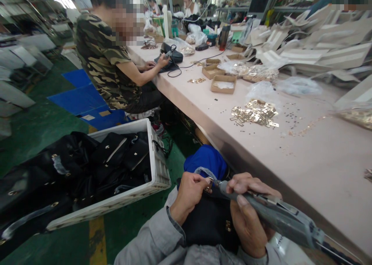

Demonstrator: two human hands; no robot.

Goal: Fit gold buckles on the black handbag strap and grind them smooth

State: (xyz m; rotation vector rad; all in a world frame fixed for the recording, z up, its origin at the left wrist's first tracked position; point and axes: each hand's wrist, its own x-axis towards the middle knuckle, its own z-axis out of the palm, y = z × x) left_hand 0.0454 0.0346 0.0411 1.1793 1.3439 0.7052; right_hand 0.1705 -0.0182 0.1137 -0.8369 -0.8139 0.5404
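A black handbag [207, 223] rests on my lap, with a gold clasp [228, 225] on its front. My left hand [190, 191] pinches a small gold metal fitting [208, 184] at the bag's top edge, beside a plastic-wrapped handle [205, 170]. In my right hand [251, 210] is a grey electric screwdriver [286, 217], its fingers wrapped round the body. The screwdriver's tip points left at the fitting; whether they touch I cannot tell. A cable runs from its rear end towards the lower right.
A white crate [158, 168] full of black bags stands at my left. On the long table [328, 160] lie a pile of gold fittings [254, 113], cardboard boxes [223, 84], scattered small screws and stacked pale sheets [325, 52]. A co-worker in a camouflage shirt [100, 59] sits further along.
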